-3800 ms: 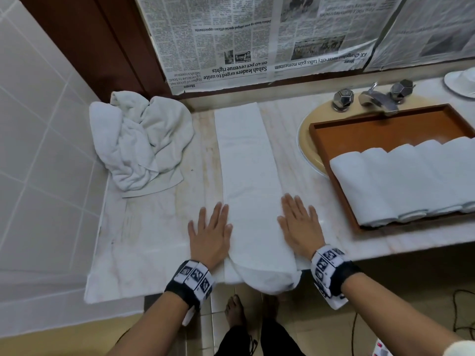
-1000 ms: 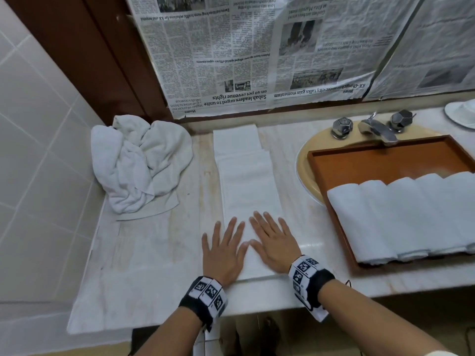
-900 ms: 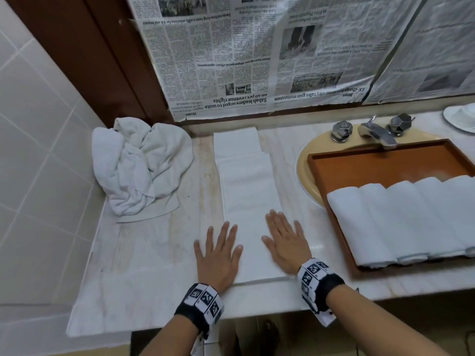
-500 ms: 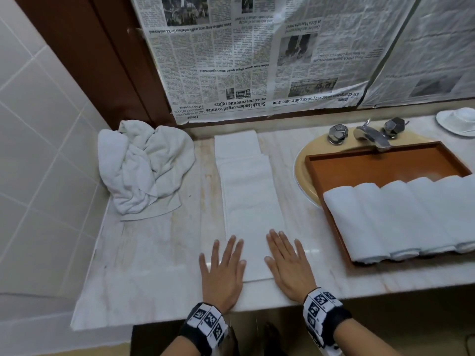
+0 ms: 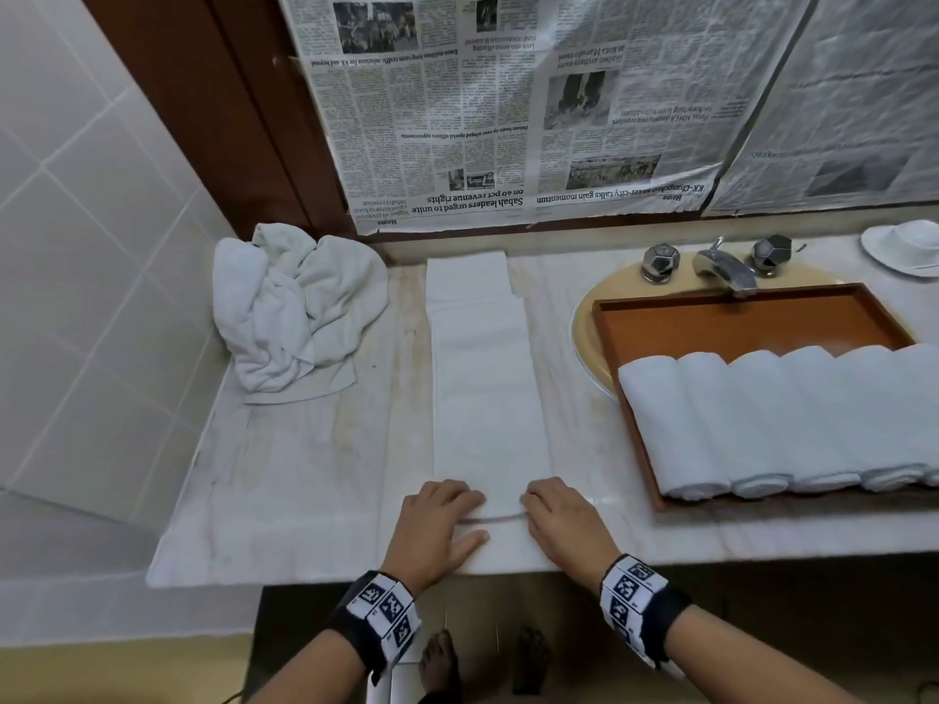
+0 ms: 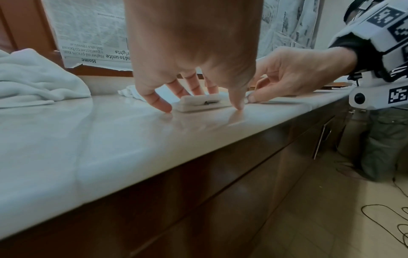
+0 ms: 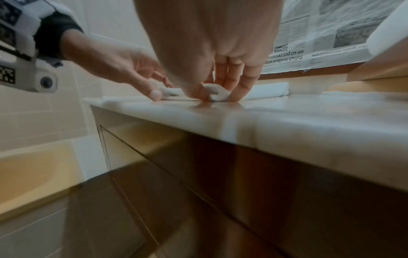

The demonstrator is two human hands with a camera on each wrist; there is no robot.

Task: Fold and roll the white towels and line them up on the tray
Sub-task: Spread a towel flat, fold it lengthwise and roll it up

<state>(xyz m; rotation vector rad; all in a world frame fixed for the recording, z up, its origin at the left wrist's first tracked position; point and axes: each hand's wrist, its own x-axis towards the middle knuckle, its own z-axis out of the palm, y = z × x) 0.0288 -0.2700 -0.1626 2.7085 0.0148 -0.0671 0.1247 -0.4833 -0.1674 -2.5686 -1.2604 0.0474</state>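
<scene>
At the lower centre of the head view, the left hand (image 5: 436, 525) and right hand (image 5: 564, 520) each pinch the folded towel's (image 5: 488, 388) near end with curled fingers.

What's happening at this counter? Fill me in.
A person is starting to roll a folded white towel lying as a long strip on the marble counter. The left hand and right hand curl its near end over. Rolled towels already line the wooden tray; a crumpled pile waits.
</scene>
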